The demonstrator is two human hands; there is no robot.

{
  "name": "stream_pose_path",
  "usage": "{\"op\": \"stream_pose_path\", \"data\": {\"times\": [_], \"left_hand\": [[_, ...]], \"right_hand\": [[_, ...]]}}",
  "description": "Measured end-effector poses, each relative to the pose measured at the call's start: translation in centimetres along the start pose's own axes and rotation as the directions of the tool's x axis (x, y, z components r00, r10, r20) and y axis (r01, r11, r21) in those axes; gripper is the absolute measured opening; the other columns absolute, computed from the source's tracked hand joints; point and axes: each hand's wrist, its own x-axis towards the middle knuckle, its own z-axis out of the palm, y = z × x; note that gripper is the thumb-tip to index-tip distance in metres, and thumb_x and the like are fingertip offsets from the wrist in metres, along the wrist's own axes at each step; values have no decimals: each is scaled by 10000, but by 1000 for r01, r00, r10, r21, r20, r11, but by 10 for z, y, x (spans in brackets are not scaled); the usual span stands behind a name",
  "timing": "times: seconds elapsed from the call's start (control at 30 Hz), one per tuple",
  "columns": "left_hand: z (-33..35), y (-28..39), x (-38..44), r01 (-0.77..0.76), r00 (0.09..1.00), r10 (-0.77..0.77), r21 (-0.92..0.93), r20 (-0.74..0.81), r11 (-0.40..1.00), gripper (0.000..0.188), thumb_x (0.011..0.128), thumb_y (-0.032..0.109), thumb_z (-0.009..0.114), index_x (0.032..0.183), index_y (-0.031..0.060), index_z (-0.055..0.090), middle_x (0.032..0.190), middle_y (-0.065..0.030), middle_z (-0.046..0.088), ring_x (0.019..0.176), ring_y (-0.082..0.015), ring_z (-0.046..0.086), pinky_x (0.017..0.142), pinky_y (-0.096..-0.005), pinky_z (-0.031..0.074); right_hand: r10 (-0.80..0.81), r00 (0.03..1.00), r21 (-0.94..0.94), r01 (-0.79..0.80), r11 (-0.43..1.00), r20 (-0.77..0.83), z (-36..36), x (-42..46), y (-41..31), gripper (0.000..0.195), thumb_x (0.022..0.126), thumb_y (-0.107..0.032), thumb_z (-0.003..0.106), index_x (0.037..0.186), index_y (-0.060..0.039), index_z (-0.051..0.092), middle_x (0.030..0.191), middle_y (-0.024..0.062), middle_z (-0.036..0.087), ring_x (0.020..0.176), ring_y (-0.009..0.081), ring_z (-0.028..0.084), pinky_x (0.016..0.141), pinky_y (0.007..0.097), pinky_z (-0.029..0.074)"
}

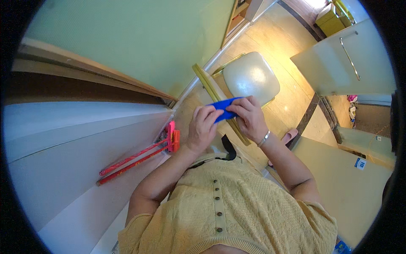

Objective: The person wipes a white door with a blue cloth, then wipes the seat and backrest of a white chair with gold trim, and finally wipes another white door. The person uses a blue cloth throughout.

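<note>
A small bright blue object (pixel 225 107), perhaps a folded cloth or pouch, stretches between my two hands in front of my body. Its near left end is pinched by my left hand (pixel 204 125), thumb and fingers together. The other end is in the fingers of my right hand (pixel 250 116), which has a silver bracelet (pixel 264 138) at the wrist. My fingers cover both ends. Beneath my hands is a chair with a pale padded seat (pixel 252 76) and a gold-coloured backrest edge (pixel 207 83).
Two red-handled cleaning tools (pixel 134 160) lean against the white wall on the left. A green panel (pixel 127 41) rises beyond it. To the right are a door with a metal handle (pixel 350 58) and a pink slipper (pixel 289 136) on the tiled floor. A black strap (pixel 229 147) sticks up at my waist.
</note>
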Motion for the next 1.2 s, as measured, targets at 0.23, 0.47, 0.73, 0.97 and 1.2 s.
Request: {"op": "stream_pose_path", "data": {"times": [0.23, 0.47, 0.73, 0.97, 1.2], "left_hand": [[-13, -17, 33, 45, 998, -45, 6, -35, 999, 363, 771, -65, 717, 1118, 39, 704, 1066, -130, 628, 1014, -346, 611, 876, -430, 510], [29, -122, 63, 440, 855, -507, -363, -111, 821, 242, 916, -11, 637, 1157, -2, 657, 1214, -156, 644, 1132, -314, 623, 984, -380, 494], [15, -42, 46, 353, 885, -414, -271, -215, 896, 222, 868, 13, 695, 1088, 42, 706, 1122, -119, 684, 1101, -308, 617, 988, -400, 477], [24, -12, 22, 354, 875, -398, -199, -275, 914, 390, 839, 30, 733, 1219, 47, 645, 1180, -140, 637, 1138, -339, 584, 1011, -436, 461], [100, 15, -58, 463, 676, -619, -423, -399, 779, 813, 827, 92, 812, 1503, 24, 366, 1310, -175, 542, 1255, -296, 540, 1082, -412, 435]], "right_hand": [[-113, 986, 72, 105, 992, 123, -12, 56, 29, 347, 723, -24, 701, 1054, -131, 702, 1057, 68, 647, 946, 311, 587, 843, 407, 499], [-154, 957, -36, 168, 985, 248, 57, 138, 71, 367, 777, -15, 632, 1122, -112, 706, 1077, 100, 643, 1052, 322, 589, 902, 417, 506], [-150, 910, 306, 26, 952, 387, 20, 113, 65, 379, 783, -27, 656, 1157, -76, 690, 1087, 148, 640, 1075, 369, 604, 932, 434, 525], [-235, 923, 247, 161, 955, 306, 19, 77, 48, 512, 784, 24, 685, 1281, -77, 614, 1242, 167, 592, 1148, 395, 577, 1009, 447, 504], [-208, 936, 359, 97, 928, 283, -3, 1, 34, 515, 766, 4, 711, 1262, -80, 600, 1349, 191, 556, 1212, 418, 559, 1027, 467, 497]]}}
